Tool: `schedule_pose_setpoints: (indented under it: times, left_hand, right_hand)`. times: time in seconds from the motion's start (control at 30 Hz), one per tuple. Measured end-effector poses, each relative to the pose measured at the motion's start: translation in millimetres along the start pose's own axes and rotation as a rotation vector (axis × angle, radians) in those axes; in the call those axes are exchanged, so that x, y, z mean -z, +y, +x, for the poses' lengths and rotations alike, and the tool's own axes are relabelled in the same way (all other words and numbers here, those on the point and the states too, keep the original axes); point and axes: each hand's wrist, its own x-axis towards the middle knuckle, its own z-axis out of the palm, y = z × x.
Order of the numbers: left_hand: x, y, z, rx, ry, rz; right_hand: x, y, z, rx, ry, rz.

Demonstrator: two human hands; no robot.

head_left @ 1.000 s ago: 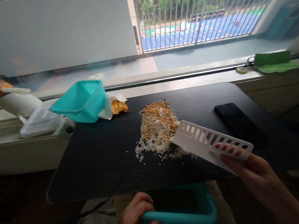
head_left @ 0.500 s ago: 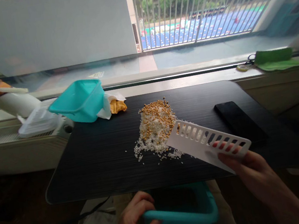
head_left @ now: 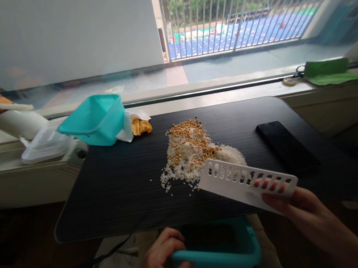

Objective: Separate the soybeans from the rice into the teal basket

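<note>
In my right hand [head_left: 298,203] is a white slotted plastic divider [head_left: 235,186], gripped at its right end and tilted over the front of the black table [head_left: 119,207]. Its left end is at the near edge of a pile of white rice [head_left: 184,169] mixed with yellow soybeans [head_left: 187,132]. A smaller mound of rice [head_left: 230,155] lies partly behind the divider. My left hand [head_left: 167,262] grips the left rim of a turquoise bin [head_left: 219,256] below the table's front edge. The bin's inside is dark, so its contents cannot be made out.
A second turquoise bin [head_left: 96,124] stands at the table's back left, beside a white wrapper with a yellow-brown cloth-like thing [head_left: 141,126]. A black phone [head_left: 284,144] lies on the right. On the sill are scissors [head_left: 300,70] and green cloth [head_left: 328,71]; a clear plastic container [head_left: 44,144] is on the left.
My right hand has drawn the divider toward me and slightly left, uncovering more of the smaller rice mound. My left hand and the bin it holds have stayed in place.
</note>
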Motion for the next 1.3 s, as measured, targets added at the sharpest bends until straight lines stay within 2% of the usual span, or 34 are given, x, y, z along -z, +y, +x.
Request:
schedule_pose_setpoints:
  times: [0.23,0.47,0.6,0.7,0.8,1.0,1.3]
  left_hand:
    - [0.5,1.0,-0.8,-0.008,0.003,-0.002]
    - [0.8,-0.1,0.2,-0.060,0.006,-0.015]
    - [-0.1,-4.2,0.7,-0.064,0.008,-0.007]
    - [-0.1,-4.1,0.0,-0.023,0.009,0.014]
    - [0.2,-1.9,-0.5,-0.011,0.004,0.018]
    - [-0.5,-2.7,-0.8,-0.007,0.006,0.017]
    - [1.1,-1.6,-0.1,-0.007,-0.005,0.018]
  right_hand:
    - [-1.4,-2.6,0.3,0.015,-0.061,-0.038]
    - [5.1,-3.2,-9.8,-0.111,-0.163,-0.052]
    - [4.8,-4.9,-8.4,-0.079,-0.075,0.021]
    - [2.0,-7.2,3.4,-0.008,0.057,0.057]
    - [-0.2,-9.7,16.4,0.012,0.127,0.053]
    - [-3.1,-10.7,28.7,0.028,0.152,0.024]
    - [4.7,-7.9,24.8,-0.009,0.098,0.049]
